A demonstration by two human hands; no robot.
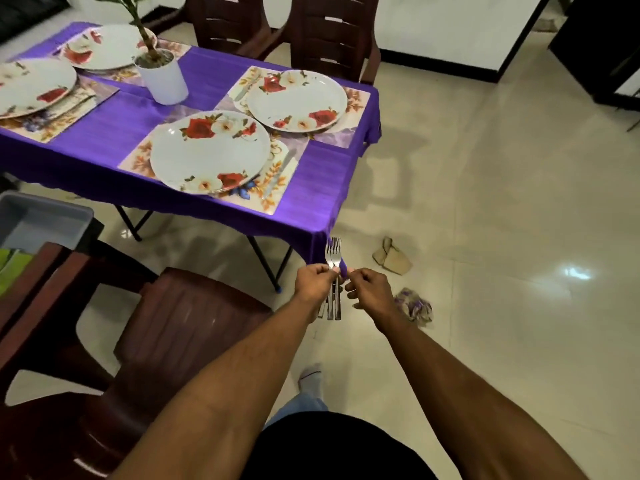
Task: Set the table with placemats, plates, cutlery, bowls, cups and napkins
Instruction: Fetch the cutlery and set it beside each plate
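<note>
Potted plant (162, 69) in a white pot on the purple tablecloth (114, 129), between the place settings. Two dark brown chairs (284, 29) at the table's far side, another chair (180, 341) near the camera. Grey tub (41, 220) at left edge. Cream tiled floor (502, 220); beige cloth (393, 258) and crumpled patterned cloth (415, 304) lying on it.

Purple-clothed table (114, 133) carries 4 placemats (277, 188) with plates (207, 150) and a potted plant (166, 77)

shiny metal forks (334, 252), glossy plates (209, 150), satiny tablecloth (114, 133)
</note>
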